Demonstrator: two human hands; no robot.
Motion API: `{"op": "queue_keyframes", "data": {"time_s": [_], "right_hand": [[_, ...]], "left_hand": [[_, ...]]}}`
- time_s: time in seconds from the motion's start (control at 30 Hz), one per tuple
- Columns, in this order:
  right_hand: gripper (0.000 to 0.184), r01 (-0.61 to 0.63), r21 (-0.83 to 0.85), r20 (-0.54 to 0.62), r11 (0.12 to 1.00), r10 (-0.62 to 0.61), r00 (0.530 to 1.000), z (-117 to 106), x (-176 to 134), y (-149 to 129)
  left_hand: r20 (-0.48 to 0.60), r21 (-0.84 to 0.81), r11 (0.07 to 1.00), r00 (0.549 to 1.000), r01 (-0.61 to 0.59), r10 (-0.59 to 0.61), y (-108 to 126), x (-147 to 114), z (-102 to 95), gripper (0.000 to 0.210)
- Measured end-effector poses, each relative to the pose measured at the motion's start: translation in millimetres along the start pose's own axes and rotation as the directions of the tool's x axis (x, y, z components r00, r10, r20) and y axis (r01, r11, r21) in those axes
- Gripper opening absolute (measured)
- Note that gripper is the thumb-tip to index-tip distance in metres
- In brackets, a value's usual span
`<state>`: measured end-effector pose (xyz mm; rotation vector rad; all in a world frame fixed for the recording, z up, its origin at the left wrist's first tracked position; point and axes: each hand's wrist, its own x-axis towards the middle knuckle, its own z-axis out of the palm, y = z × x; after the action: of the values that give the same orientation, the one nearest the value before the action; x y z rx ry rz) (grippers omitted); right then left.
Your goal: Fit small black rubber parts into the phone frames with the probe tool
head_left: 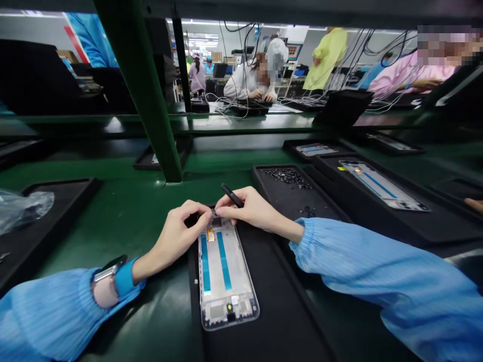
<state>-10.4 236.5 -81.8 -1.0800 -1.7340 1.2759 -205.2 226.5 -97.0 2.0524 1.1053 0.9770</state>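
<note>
A phone frame with two blue strips lies face up in a black foam tray before me. My left hand is at the frame's top end, thumb and forefinger pinched together. Whatever may be between those fingertips is too small to make out. In my right hand is a slim black pen-like tool, its rear end pointing up and left. Its tip is hidden by the fingers, which meet the top of the frame close beside the left fingertips. A small orange flex piece shows just below them.
Behind my right hand, a black tray holds many small dark parts. Other trays with phone frames stand to the right. At left, a tray carries a clear plastic bag. A green post rises ahead; co-workers sit beyond.
</note>
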Motion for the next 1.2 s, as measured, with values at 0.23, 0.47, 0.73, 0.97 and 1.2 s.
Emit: {"op": "queue_keyframes", "data": {"time_s": [0.23, 0.47, 0.73, 0.97, 1.2], "right_hand": [[0.014, 0.067, -0.14, -0.025, 0.988, -0.072, 0.997, 5, -3, 0], [0.011, 0.097, -0.354, -0.119, 0.93, -0.147, 0.982, 1, -2, 2], [0.009, 0.097, -0.45, -0.077, 0.888, -0.147, 0.986, 1, -5, 2], [0.007, 0.107, -0.399, -0.011, 0.911, -0.121, 0.993, 0, -6, 3], [0.005, 0.195, -0.425, 0.066, 0.884, -0.185, 0.981, 1, -11, -1]], "left_hand": [[0.009, 0.081, 0.996, 0.999, -0.032, 0.031, 1, 1, -1.7, 0.02], [0.095, 0.452, 0.871, 0.982, -0.191, 0.166, -8, -8, -9.6, 0.028], [0.111, 0.491, 0.842, 0.974, -0.225, 0.195, -3, -14, -7.8, 0.032], [0.113, 0.47, 0.853, 0.974, -0.225, 0.195, -3, -16, -6.9, 0.032], [0.091, 0.365, 0.892, 0.964, -0.266, 0.251, 8, -19, -3.5, 0.028]]}}
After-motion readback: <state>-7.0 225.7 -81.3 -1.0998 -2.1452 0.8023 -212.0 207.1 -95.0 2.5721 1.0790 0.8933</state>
